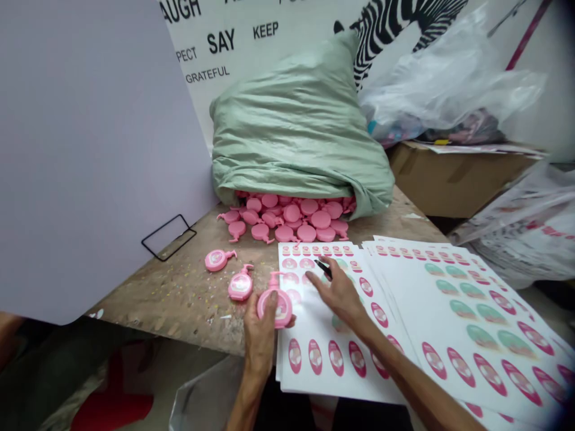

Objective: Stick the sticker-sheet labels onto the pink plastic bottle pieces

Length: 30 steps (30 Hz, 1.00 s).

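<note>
My left hand [260, 335] grips a small pink toy pump bottle [279, 309], thumb across its front, at the left edge of a sticker sheet [314, 380]. The bottle stands upright, with a label on its round face. Over the upper part of that sheet, my right hand [339, 293] is closed on a slim black pointed tool [324, 269]; its exact kind is unclear. Printed ovals and rounds in pink and green cover the sheet. Two more labelled pink bottles, one [241, 284] nearer and another [217, 260] farther back, lie left of my left hand.
Several pink bottles [291, 213] spill from a green fabric sack [296, 126] at the back. A second stack of sticker sheets [426, 311] lies to the right. Beyond are a cardboard box [458, 173] and plastic bags [449, 72]. A pale panel [99, 149] borders the left, near a black wire frame [169, 237].
</note>
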Each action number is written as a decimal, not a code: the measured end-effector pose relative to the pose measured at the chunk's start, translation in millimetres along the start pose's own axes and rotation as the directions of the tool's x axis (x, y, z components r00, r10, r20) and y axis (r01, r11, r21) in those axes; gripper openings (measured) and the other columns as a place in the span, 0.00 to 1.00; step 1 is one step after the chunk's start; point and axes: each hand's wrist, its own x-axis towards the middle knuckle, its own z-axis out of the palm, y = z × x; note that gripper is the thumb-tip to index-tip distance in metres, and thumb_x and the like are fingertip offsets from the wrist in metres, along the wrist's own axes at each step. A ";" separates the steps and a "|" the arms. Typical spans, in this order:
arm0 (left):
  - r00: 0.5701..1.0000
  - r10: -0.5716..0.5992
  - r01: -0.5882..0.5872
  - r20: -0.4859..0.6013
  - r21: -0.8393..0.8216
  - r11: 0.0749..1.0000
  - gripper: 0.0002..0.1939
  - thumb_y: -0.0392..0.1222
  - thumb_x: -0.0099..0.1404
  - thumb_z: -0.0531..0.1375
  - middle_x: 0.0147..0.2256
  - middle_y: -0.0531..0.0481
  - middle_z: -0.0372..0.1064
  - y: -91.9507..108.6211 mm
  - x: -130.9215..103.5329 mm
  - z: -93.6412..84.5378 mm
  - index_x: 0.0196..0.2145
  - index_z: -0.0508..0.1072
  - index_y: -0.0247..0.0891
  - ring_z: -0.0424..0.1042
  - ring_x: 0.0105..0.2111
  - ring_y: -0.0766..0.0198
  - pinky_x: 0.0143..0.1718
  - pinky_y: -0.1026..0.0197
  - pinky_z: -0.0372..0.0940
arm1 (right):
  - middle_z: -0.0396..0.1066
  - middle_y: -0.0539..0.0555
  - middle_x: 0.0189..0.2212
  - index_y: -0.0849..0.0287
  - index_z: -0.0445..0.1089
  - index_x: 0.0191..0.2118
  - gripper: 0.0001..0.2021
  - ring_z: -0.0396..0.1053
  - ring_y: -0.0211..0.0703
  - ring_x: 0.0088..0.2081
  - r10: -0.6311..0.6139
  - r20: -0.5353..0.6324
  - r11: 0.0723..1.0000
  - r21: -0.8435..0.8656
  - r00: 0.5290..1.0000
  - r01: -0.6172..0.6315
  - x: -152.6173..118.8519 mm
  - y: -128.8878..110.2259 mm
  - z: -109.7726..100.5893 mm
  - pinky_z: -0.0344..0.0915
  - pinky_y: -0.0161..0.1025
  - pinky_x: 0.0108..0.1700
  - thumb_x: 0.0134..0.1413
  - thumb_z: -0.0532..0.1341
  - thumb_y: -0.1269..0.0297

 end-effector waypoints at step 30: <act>0.921 -0.042 0.230 0.388 -0.454 0.861 0.21 0.45 0.57 0.65 0.44 0.42 0.72 12.9 11.9 11.2 0.46 0.71 0.34 0.73 0.39 0.61 0.41 0.58 0.71 | 0.62 0.48 0.22 0.60 0.67 0.29 0.22 0.59 0.34 0.25 -0.183 0.520 0.913 0.405 0.835 -0.052 6.7 -32.9 -15.6 0.56 0.34 0.28 0.50 0.58 0.42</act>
